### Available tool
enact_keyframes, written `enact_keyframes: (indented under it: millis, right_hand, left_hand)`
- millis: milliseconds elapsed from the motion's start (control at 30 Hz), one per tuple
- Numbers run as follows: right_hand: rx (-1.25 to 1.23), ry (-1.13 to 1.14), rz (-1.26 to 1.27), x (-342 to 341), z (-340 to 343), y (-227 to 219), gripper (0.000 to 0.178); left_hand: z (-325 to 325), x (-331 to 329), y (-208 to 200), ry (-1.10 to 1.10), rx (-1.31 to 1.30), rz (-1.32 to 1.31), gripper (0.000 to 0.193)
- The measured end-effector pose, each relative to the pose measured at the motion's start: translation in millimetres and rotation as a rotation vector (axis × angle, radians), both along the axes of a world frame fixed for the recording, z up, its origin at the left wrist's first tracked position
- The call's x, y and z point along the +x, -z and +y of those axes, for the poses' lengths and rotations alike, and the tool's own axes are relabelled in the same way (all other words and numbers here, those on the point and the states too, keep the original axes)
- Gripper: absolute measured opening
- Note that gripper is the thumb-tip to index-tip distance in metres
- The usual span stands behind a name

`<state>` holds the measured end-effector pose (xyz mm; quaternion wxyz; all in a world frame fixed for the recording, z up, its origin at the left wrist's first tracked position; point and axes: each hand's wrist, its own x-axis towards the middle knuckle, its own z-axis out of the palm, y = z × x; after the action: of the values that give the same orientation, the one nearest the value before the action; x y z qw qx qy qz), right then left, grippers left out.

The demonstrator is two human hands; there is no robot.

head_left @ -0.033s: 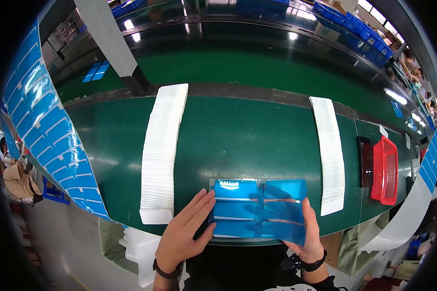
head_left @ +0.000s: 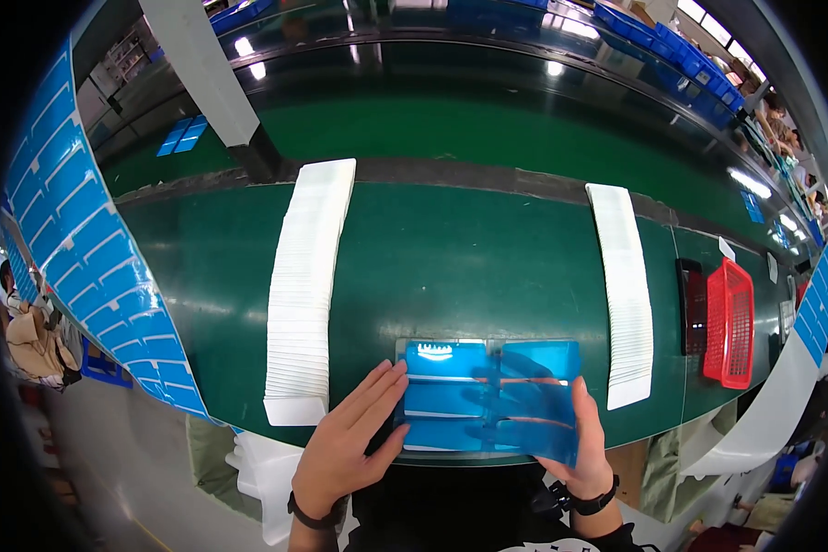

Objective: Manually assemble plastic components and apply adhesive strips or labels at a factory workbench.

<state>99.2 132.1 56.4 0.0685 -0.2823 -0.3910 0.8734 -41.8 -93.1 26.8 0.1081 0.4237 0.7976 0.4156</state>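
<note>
Blue translucent film sheets, marked off in rectangular panels, lie at the near edge of the green table in front of me. My left hand rests at their left edge, fingers stretched out and touching the border, thumb apart. At the right edge my right hand grips the sheet, whose near right corner curves up; some of those fingers are hidden beneath the film. A long fanned row of white cards lies left of the sheets. To the right is a narrower row of white cards.
A red basket and a dark tray stand at the right. Long blue panelled sheets hang at the left. Beyond the table's dark rim runs a green conveyor, with a pale post before it.
</note>
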Motion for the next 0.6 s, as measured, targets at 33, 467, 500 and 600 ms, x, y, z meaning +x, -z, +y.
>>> enact_keyframes:
  millis: [33, 467, 500, 600]
  right_hand:
    - [0.031, -0.022, -0.011, 1, 0, -1, 0.066]
    - [0.025, -0.097, 0.044, 7, 13, 14, 0.072]
    - [0.02, -0.104, 0.037, 7, 13, 13, 0.073]
    - [0.028, -0.119, 0.03, 12, 11, 17, 0.074]
  left_hand:
    - [-1, 0, -3, 0.005, -0.025, -0.022, 0.061]
    - [-3, -7, -22, 0.069, -0.192, -0.023, 0.063]
    - [-4, -8, -23, 0.081, -0.201, -0.03, 0.064]
    - [-4, -11, -24, 0.104, -0.226, -0.039, 0.065]
